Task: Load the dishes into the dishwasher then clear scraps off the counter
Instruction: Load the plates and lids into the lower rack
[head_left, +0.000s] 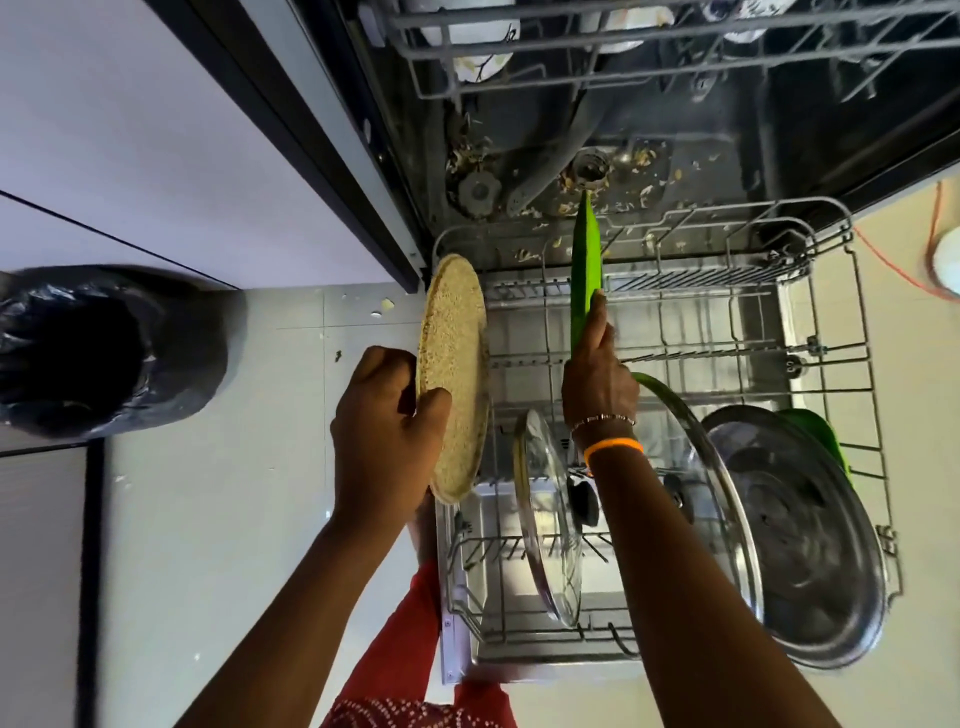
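Green plate (586, 270) on edge over lower rack (831, 332), gripped by right hand (597, 379) | left hand (387, 431) grips speckled beige plate (454, 364) | glass lid (545, 519) racked

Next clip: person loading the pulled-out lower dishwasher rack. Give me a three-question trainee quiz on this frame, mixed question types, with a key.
1. True or false: the left hand holds nothing.
2. Which item does the right hand grip over the lower rack? A) glass lid B) green plate C) steel pot
3. Fill in: the bin at the far left is lined with a ____ bag.

Key
1. False: it grips a speckled beige plate on edge, beside the rack's left side.
2. B: the green plate, held on edge. The two glass lids and the steel pot already sit in the rack.
3. Black: the black bag lines the bin.
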